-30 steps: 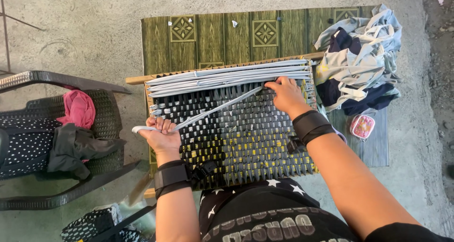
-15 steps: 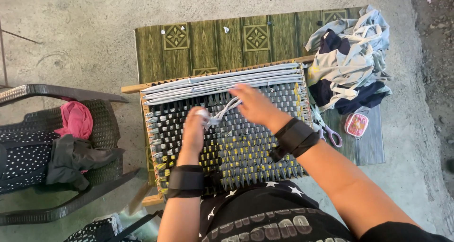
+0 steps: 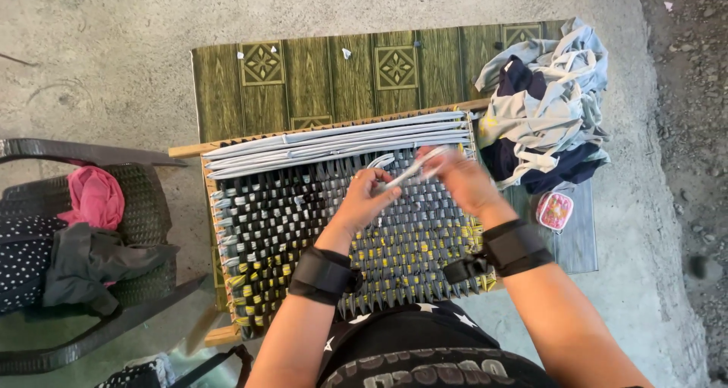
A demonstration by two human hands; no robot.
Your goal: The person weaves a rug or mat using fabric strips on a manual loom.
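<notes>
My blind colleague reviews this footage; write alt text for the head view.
Seen from above, the left hand and right hand pinch a pale strip over a half-woven mat on a frame. A cloth pile lies to the right, a chair to the left.

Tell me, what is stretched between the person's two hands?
In the head view, a light grey fabric strip runs from the left hand to the right hand, above the woven mat.

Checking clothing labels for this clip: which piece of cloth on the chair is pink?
The bundled cloth at the chair's back. The others beside it are a dark grey garment and a black dotted one.
</notes>
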